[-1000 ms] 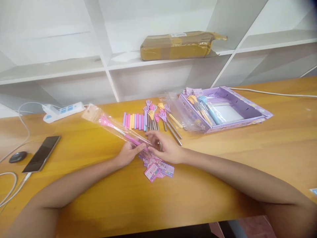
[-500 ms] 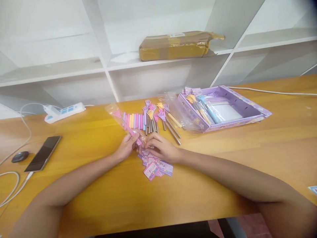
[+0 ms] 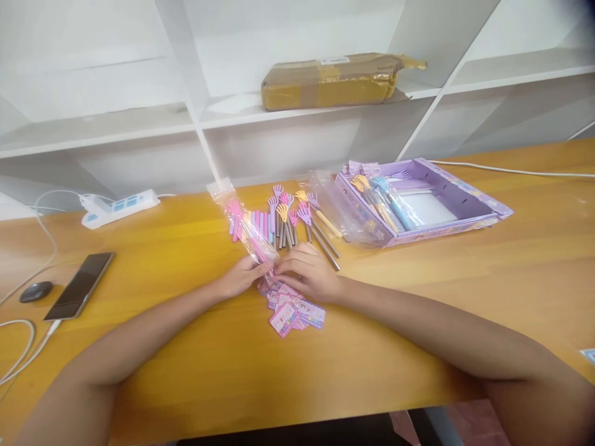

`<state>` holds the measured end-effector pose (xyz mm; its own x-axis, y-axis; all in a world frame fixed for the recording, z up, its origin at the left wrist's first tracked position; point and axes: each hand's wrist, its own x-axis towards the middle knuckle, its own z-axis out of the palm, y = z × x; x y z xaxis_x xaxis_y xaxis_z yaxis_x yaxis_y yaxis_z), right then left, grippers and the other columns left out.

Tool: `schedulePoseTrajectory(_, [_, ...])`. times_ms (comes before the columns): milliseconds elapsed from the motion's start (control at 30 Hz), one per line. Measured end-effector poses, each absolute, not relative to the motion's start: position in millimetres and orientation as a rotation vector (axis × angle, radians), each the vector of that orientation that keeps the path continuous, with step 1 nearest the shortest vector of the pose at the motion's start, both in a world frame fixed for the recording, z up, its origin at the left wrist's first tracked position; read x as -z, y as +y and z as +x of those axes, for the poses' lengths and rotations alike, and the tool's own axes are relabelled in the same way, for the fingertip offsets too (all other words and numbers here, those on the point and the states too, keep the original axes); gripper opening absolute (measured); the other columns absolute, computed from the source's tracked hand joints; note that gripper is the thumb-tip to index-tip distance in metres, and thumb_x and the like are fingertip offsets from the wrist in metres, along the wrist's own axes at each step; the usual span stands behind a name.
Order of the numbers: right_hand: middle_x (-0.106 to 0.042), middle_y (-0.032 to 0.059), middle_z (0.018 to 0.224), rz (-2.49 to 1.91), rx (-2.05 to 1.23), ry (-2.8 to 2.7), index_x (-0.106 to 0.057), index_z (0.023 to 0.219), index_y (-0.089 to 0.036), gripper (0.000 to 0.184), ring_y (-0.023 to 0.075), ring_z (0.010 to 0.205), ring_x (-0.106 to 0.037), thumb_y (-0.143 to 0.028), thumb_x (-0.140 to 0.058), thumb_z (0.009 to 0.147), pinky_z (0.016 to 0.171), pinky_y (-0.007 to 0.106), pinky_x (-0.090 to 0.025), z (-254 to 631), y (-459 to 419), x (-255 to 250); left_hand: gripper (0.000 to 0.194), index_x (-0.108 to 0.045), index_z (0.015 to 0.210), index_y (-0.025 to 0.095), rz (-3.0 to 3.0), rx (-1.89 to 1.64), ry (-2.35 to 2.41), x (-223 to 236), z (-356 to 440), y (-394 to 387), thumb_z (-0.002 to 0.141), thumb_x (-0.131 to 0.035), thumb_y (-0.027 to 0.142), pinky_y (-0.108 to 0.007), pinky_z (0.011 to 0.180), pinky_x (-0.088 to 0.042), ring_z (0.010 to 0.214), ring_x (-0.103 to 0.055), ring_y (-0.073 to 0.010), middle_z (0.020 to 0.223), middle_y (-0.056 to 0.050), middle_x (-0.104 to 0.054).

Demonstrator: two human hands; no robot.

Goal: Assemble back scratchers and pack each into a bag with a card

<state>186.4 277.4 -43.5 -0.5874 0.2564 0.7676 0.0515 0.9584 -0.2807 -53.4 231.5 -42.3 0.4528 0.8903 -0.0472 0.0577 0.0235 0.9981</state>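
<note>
My left hand [image 3: 242,276] is closed around a pink back scratcher [image 3: 264,251] inside a clear plastic bag [image 3: 220,189]. The scratcher's hand-shaped head points up and away to the left. At the bag's near end my right hand [image 3: 312,272] pinches with bent fingers; its fingertips are partly hidden. Just below both hands lies a loose pile of pink and purple printed cards [image 3: 288,316]. Beyond them are several loose scratcher heads on metal rods [image 3: 320,238] and a row of coloured handle tubes [image 3: 261,223], partly covered by the bag.
A purple tray box [image 3: 478,210] at the back right holds bagged scratchers [image 3: 395,207], with empty-looking plastic bags [image 3: 325,192] beside it. To the left are a phone [image 3: 80,286], a black mouse [image 3: 36,292] and a power strip [image 3: 119,209]. A taped parcel [image 3: 330,83] sits on the shelf.
The bagged scratcher has shifted slightly right and stands steeper, its near end closer to the right hand. My left hand has moved right, and both hands now meet at the bag's near end.
</note>
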Motion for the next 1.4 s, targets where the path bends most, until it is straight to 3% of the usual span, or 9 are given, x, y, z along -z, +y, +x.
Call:
schedulePoseTrajectory(200, [-0.078,0.0032,0.094,-0.207,-0.359,-2.238,-0.073,0.104,-0.022,0.013,0.0199,0.09,-0.066,-0.034,-0.071,0.109,0.082,0.036,-0.045,184.3,278.3,43.0,0.073,-0.069,0.084,0.015,1.451,-0.779,0.912,45.0,-57.1,227.5,0.1,-0.053,0.085,-0.03,0.066,-0.054,0.065,-0.065,-0.0166,0.073,-0.004,-0.07])
schedulePoseTrajectory(467, [-0.077,0.002,0.087,-0.271,-0.452,-2.176,-0.072,0.109,-0.024,0.021,0.021,0.086,-0.067,-0.044,-0.077,0.104,0.079,0.035,-0.046,183.3,279.4,49.9,0.065,-0.068,0.089,0.016,1.54,-0.699,0.962,43.0,-58.8,226.5,0.103,-0.055,0.078,-0.028,0.064,-0.052,0.065,-0.064,-0.0164,0.072,-0.002,-0.068])
schedulePoseTrajectory(667, [-0.076,0.0018,0.088,-0.332,-0.51,-2.151,-0.068,0.11,-0.024,0.027,0.0223,0.087,-0.069,-0.047,-0.08,0.102,0.081,0.036,-0.048,184.9,279.3,52.2,0.044,-0.074,0.107,0.018,1.739,-0.682,0.947,41.2,-58.8,229.7,0.09,-0.085,0.056,-0.034,0.081,-0.058,0.09,-0.07,-0.023,0.098,-0.006,-0.077])
schedulePoseTrajectory(800, [-0.075,0.003,0.092,-0.341,-0.545,-2.139,-0.066,0.119,-0.024,0.034,0.022,0.086,-0.068,-0.05,-0.079,0.102,0.083,0.037,-0.051,185.2,279.6,51.6,0.037,-0.076,0.113,0.018,1.792,-0.673,0.949,37.5,-57.0,230.2,0.094,-0.082,0.049,-0.039,0.091,-0.059,0.101,-0.071,-0.0264,0.109,-0.009,-0.079])
schedulePoseTrajectory(900, [-0.071,0.0042,0.096,-0.375,-0.639,-2.12,-0.061,0.125,-0.022,0.047,0.0194,0.078,-0.064,-0.055,-0.081,0.099,0.073,0.034,-0.052,185.3,280.1,51.8,0.043,-0.074,0.12,0.018,1.713,-0.66,0.921,35.4,-56.7,228.6,0.095,-0.081,0.052,-0.04,0.09,-0.06,0.102,-0.073,-0.0266,0.114,-0.011,-0.078])
schedulePoseTrajectory(967, [-0.068,0.0031,0.095,-0.425,-0.742,-2.141,-0.058,0.124,-0.022,0.05,0.0167,0.071,-0.061,-0.056,-0.082,0.097,0.065,0.03,-0.049,185.8,279.8,52.1,0.045,-0.073,0.119,0.017,1.636,-0.626,0.904,35.9,-57.6,227.6,0.098,-0.077,0.056,-0.036,0.082,-0.06,0.093,-0.073,-0.0239,0.108,-0.01,-0.077])
schedulePoseTrajectory(1100, [-0.068,0.0009,0.094,-0.55,-0.899,-2.161,-0.054,0.119,-0.022,0.048,0.0135,0.065,-0.057,-0.055,-0.081,0.096,0.06,0.027,-0.044,186.7,278.0,51.5,0.047,-0.07,0.098,0.017,1.562,-0.589,0.897,38.4,-59.1,227.3,0.104,-0.066,0.063,-0.031,0.068,-0.054,0.072,-0.067,-0.0185,0.082,-0.004,-0.071])
schedulePoseTrajectory(1300, [-0.059,-0.0039,0.077,-0.607,-0.992,-2.199,-0.054,0.1,-0.023,0.038,0.0131,0.063,-0.051,-0.054,-0.075,0.1,0.059,0.025,-0.036,185.6,281.8,48.0,0.05,-0.067,0.09,0.018,1.583,-0.573,0.901,38.7,-55.8,227.1,0.105,-0.062,0.065,-0.03,0.068,-0.052,0.07,-0.065,-0.0169,0.078,-0.003,-0.069])
schedulePoseTrajectory(1400, [-0.055,-0.0038,0.073,-0.56,-0.958,-2.24,-0.051,0.086,-0.023,0.043,0.0132,0.064,-0.049,-0.058,-0.069,0.103,0.06,0.025,-0.034,185.0,284.3,46.0,0.048,-0.07,0.098,0.018,1.583,-0.584,0.868,40.0,-55.3,225.8,0.105,-0.063,0.065,-0.03,0.068,-0.052,0.071,-0.065,-0.0173,0.081,-0.004,-0.071])
